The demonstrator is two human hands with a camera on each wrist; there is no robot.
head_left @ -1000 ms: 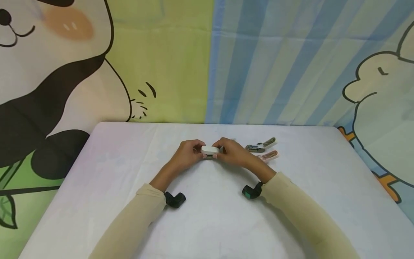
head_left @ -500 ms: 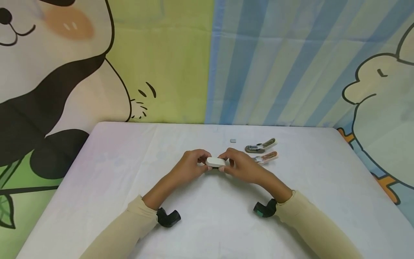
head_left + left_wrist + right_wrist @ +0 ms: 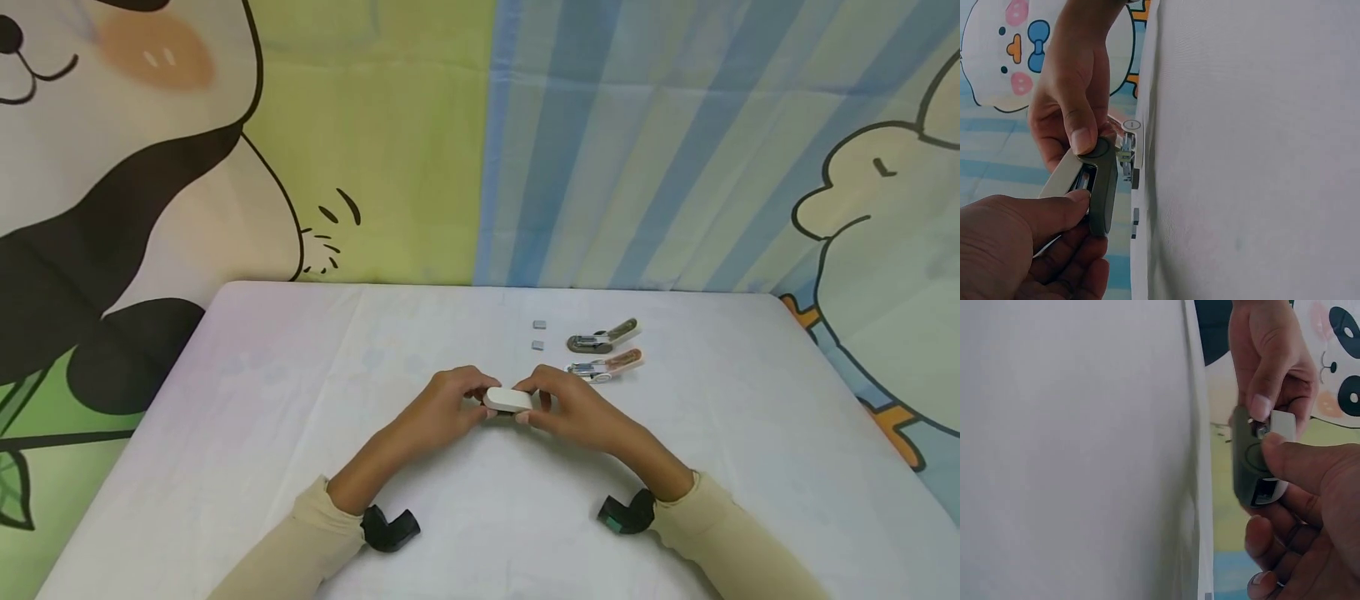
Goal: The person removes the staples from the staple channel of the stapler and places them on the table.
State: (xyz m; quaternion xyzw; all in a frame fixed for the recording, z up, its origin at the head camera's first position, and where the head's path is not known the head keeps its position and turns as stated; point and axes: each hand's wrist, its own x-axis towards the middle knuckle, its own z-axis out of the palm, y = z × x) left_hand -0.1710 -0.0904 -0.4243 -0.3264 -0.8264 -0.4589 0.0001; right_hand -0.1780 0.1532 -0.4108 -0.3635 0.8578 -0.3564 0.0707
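Note:
A small stapler (image 3: pixel 508 399) with a white top and a grey-green base is held between both hands above the table. My left hand (image 3: pixel 450 406) grips one end; its thumb (image 3: pixel 1063 215) reaches into the gap between the stapler's two parts. My right hand (image 3: pixel 577 412) pinches the other end, its thumb lying by the round mark on the base (image 3: pixel 1244 475). In the right wrist view, metal parts show beside the left thumb (image 3: pixel 1260 406). Some of the stapler is hidden behind the fingers.
Beyond my right hand lie two opened staplers, one grey-green (image 3: pixel 592 343) and one pinkish (image 3: pixel 621 361). To their left are two small grey blocks, a farther one (image 3: pixel 539 325) and a nearer one (image 3: pixel 537 345), resembling staple strips. A printed cloth (image 3: pixel 420 167) hangs behind the table (image 3: pixel 285 375).
Both hands have drawn the stapler back toward the body and slightly to the right. The two small grey blocks and more of the pinkish stapler have come into sight. The grip looks unchanged.

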